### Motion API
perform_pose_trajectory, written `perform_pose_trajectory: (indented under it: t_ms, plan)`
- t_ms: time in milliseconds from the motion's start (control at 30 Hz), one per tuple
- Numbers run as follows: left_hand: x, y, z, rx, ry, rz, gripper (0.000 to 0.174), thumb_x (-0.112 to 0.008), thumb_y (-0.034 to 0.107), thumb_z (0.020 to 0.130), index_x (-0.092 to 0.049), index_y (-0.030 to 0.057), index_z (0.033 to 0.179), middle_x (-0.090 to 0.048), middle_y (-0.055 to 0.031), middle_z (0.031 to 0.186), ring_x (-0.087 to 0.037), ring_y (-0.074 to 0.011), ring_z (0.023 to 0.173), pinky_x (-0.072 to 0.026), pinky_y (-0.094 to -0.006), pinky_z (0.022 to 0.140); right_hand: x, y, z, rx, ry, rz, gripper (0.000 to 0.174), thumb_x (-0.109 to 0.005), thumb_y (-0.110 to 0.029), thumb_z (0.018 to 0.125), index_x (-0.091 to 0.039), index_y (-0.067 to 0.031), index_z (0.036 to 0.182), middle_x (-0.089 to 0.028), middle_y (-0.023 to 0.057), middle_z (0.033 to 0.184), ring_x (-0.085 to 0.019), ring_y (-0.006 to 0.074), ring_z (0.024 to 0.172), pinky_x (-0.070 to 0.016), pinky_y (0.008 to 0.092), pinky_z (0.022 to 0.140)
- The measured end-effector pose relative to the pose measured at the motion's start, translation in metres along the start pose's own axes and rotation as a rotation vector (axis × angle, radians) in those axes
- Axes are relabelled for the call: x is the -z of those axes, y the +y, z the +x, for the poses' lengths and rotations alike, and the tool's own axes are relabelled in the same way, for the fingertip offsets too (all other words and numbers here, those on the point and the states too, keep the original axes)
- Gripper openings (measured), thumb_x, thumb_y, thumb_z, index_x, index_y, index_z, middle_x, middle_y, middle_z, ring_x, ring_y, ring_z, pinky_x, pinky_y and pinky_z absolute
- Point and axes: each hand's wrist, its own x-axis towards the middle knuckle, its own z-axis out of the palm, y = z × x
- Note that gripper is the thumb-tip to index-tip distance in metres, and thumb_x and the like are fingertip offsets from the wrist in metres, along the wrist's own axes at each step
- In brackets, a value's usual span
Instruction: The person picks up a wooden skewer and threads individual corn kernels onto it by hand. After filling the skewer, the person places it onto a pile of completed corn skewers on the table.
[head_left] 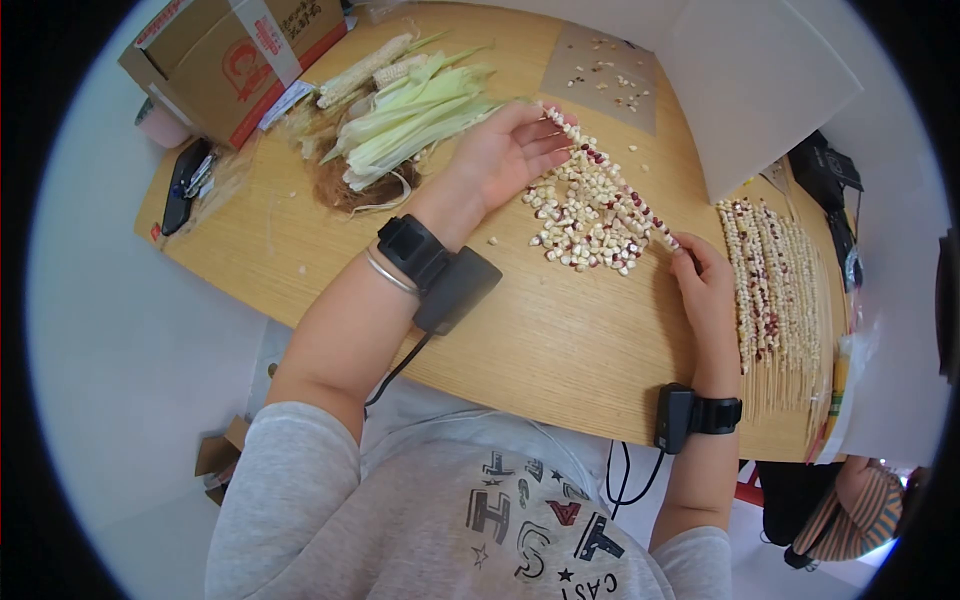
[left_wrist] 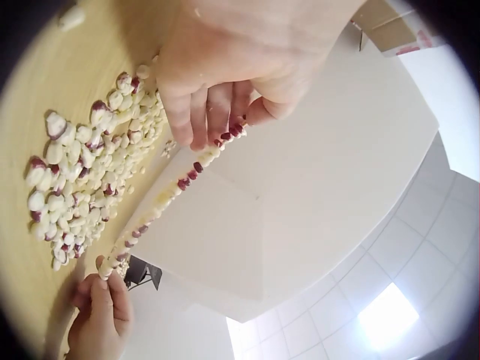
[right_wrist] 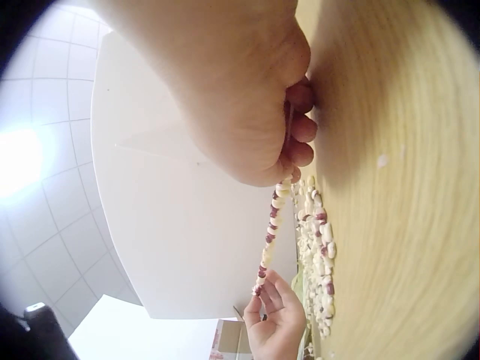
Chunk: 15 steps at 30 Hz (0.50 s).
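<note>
Head view, with the loose pile of cream and dark-red corn kernels (head_left: 590,230) on the pale wood-grain worktop (head_left: 520,340) as our landmark. We record a long, slim, straight strand of cream and dark-red kernels (head_left: 636,199) held up slantwise over the pile's far right side; both wrist views show it raised clear of the worktop.

We note the left hand (head_left: 503,163), palm turned up beyond the pile's left side, pinching the strand's far end between thumb and fingertip, remaining fingers extended. The right hand (head_left: 708,285), right of the pile, pinches the near end between thumb and curled forefinger.

Further right of the pile we log a side-by-side row of kernel-threaded thin sticks (head_left: 770,280), bare ends towards the person. Left of the pile: pale green corn husks (head_left: 415,120), tangled brown corn silk (head_left: 335,185) and pale corn cobs (head_left: 365,70); farther left, a brown cardboard box (head_left: 235,70) with red print. Beyond the pile we see a greyish flat sheet (head_left: 590,65) with scattered kernels.
</note>
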Motion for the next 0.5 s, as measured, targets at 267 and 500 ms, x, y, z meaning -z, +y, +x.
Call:
perform_pose_trajectory:
  t_ms: [267,500]
  plan:
    - [-0.0014,-0.0046,0.0,0.024,0.078,0.044,0.021,-0.051,0.014,0.085,-0.054,-0.0037,0.096,-0.06,-0.0192,0.096,-0.057,-0.0334,0.091,-0.0491,-0.0407,0.082,-0.0006,-0.0013,-0.0005,0.005,-0.004,0.001,0.018,-0.053,-0.005,0.081,-0.06,0.003,0.096,-0.05,-0.0013,0.064,-0.044,0.0057,0.059,-0.0362,0.0208,0.054]
    - [-0.0031,0.0036,-0.0069,-0.065,0.21,0.547,0.023,-0.051,0.014,0.083,-0.056,-0.0022,0.099,-0.061,-0.0099,0.083,-0.056,-0.0126,0.069,-0.0452,-0.0232,0.059,0.0031,-0.0014,0.0016,-0.009,0.093,0.054,0.017,-0.053,-0.007,0.082,-0.06,0.0031,0.095,-0.049,-0.0023,0.063,-0.042,0.0039,0.057,-0.0337,0.0197,0.051]
